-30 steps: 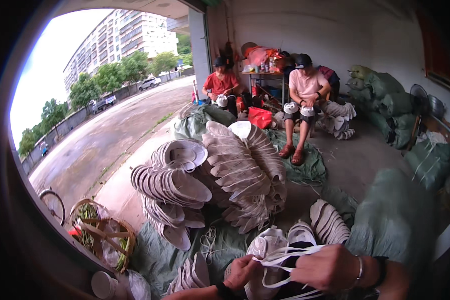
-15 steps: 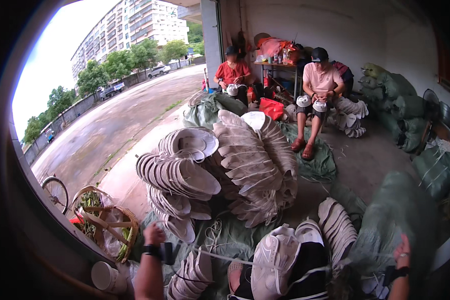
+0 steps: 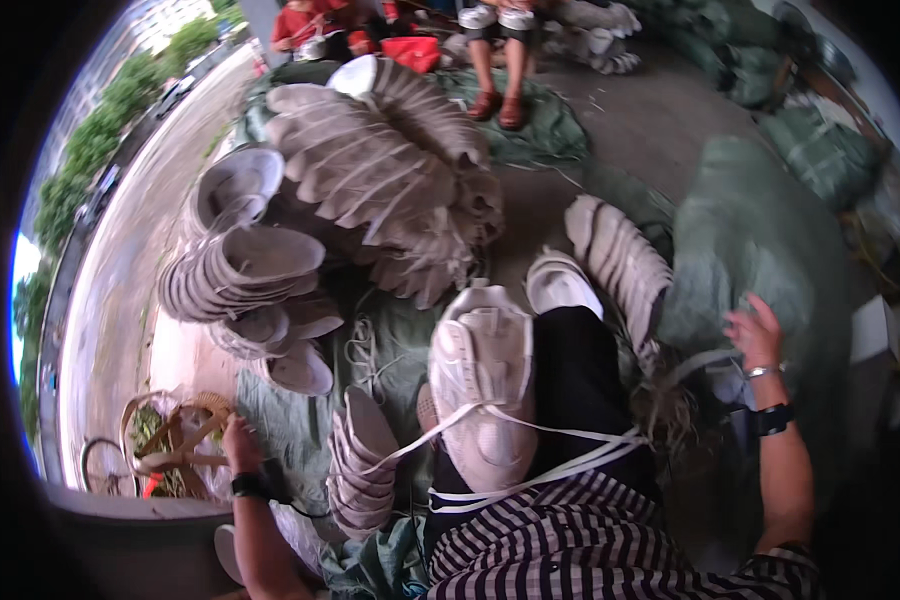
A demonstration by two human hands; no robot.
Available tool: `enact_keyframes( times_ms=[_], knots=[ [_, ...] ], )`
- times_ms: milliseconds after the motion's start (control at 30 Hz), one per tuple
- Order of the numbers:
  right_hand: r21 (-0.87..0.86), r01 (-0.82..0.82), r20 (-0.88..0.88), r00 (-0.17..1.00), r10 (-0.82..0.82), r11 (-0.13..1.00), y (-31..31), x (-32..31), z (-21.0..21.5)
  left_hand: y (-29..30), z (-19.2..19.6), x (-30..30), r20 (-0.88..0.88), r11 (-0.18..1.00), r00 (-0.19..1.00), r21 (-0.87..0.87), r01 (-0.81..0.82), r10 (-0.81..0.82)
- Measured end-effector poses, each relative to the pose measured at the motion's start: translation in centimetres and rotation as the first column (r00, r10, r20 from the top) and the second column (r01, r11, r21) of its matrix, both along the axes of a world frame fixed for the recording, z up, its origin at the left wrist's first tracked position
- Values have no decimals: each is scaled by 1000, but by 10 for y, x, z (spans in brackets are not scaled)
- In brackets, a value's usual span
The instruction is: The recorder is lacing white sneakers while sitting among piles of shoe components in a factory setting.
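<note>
A white lace-up sneaker [image 3: 483, 400] rests on my lap, toe toward me, with a white shoelace [image 3: 560, 432] crossing over it and trailing to both sides. Out to the left, my left hand [image 3: 240, 445] is closed in front of the wicker basket; whatever it grips is too blurred to make out. My right hand [image 3: 755, 335] is raised at the right beside a big green sack [image 3: 735, 240], fingers partly stretched. A blurred length of lace runs up to its thumb side and seems pinched there. Dark bands circle both wrists.
Nested stacks of pale shoe uppers [image 3: 380, 170] stand ahead, with smaller stacks [image 3: 360, 465] near my legs. A wicker basket [image 3: 175, 435] holds greens at left. Two people sit at the back near a red bag [image 3: 410, 55]. Green sheeting [image 3: 290, 420] covers the floor.
The view has tilted down and turned right. My hands have moved wide apart, and the lace that stretched left now hangs across the sneaker. The sneaker sits more upright between my knees.
</note>
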State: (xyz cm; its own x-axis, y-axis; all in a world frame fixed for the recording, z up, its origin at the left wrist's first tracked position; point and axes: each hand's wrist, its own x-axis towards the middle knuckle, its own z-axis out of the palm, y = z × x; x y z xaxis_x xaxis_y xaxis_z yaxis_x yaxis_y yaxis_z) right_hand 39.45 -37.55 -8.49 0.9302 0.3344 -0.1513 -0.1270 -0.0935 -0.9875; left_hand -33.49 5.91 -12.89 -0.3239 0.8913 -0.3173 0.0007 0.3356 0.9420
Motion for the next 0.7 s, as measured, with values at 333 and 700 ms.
enact_keyframes(
  times_ms=[333,700],
  knots=[
    [-237,-777,233,537,811,583,98,-204,51,-170,84,334,43,503,507,230,833,-861],
    [-360,-731,254,522,814,580,111,-210,24,-201,76,296,338,614,577,1,790,-743]
  ],
)
